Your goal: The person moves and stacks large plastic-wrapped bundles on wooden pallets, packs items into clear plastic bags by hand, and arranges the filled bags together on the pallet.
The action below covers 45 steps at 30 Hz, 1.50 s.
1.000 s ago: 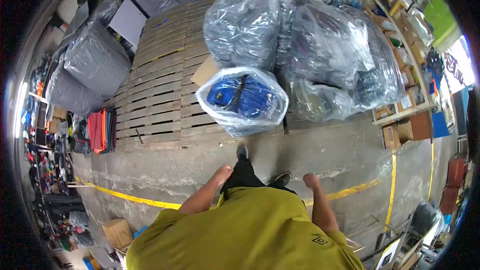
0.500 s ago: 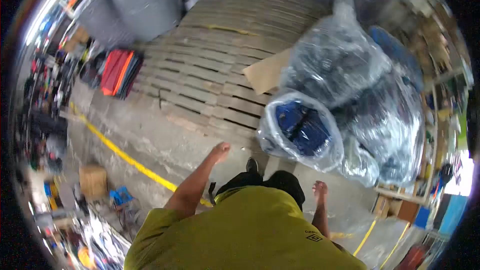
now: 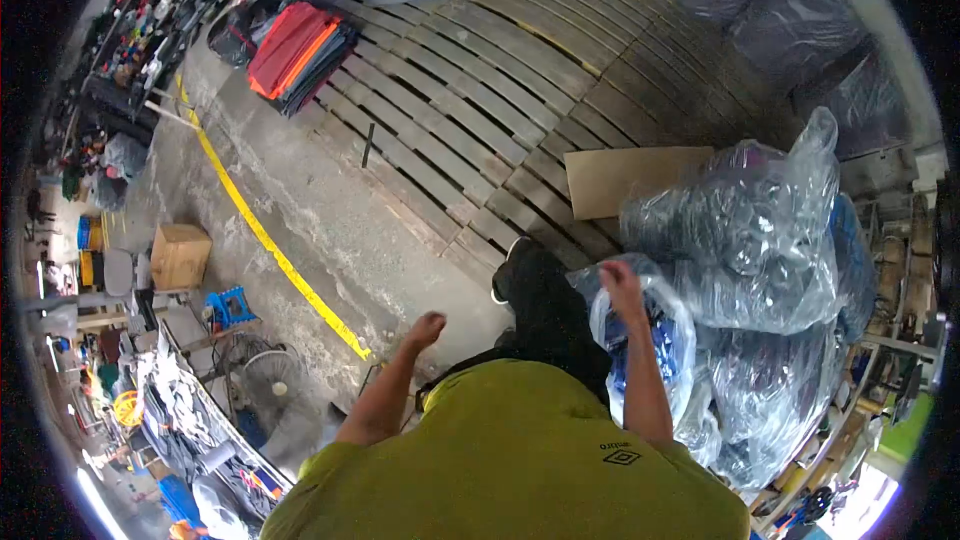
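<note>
My left hand hangs above the concrete floor left of my legs, its fingers curled in with nothing visible in them. My right hand is empty, its fingers loosely bent. It passes in front of an open clear plastic bag holding dark blue items. I cannot tell whether hand and bag touch. My forearm hides part of that bag. One leg in black trousers is stretched forward, the shoe near the edge of the wooden pallets.
Filled clear plastic bags are heaped at right, beside a cardboard sheet. A folded red, orange and dark stack lies at the pallets' left end. A yellow floor line, a cardboard box, a blue stool and a fan are at left.
My view has turned, and the heaped bags now sit lower and farther right. My right hand has swung forward to the open bag. One leg has stepped forward towards the pallets.
</note>
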### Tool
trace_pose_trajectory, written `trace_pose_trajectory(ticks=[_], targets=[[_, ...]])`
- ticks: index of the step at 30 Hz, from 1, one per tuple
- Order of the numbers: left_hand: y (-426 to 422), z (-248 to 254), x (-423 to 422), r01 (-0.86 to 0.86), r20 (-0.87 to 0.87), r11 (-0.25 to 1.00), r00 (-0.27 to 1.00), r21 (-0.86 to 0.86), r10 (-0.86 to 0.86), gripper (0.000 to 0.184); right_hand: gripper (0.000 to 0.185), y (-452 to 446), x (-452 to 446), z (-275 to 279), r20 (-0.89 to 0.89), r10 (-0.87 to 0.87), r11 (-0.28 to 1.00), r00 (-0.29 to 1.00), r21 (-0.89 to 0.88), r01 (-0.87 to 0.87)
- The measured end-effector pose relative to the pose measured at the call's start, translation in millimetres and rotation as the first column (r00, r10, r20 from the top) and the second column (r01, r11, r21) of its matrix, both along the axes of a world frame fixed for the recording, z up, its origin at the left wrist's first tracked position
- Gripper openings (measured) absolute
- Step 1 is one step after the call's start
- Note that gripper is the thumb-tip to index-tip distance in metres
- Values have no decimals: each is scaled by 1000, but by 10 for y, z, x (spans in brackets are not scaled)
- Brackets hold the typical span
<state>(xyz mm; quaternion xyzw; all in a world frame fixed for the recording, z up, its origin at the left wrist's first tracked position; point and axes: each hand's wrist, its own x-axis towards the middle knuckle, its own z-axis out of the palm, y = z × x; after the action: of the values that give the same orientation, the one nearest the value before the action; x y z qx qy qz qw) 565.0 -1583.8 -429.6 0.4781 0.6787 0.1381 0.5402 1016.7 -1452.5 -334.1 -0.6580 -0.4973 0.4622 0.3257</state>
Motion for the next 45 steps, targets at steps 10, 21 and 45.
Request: trace_pose_trajectory(ticks=[10, 21, 45], targets=[[869, 957, -521, 86, -58, 893, 991, -442, -125, 13, 32, 867, 131, 339, 142, 247, 912, 959, -370, -180], [4921, 1082, 363, 517, 57, 839, 855, -166, -515, 35, 27, 2434, 726, 542, 137, -207, 949, 969, -213, 233], [8717, 2552, 7336, 856, -443, -231, -3, 462, -896, 61, 113, 3836, 3394, 2173, 781, -621, 66, -62, 131, 989]])
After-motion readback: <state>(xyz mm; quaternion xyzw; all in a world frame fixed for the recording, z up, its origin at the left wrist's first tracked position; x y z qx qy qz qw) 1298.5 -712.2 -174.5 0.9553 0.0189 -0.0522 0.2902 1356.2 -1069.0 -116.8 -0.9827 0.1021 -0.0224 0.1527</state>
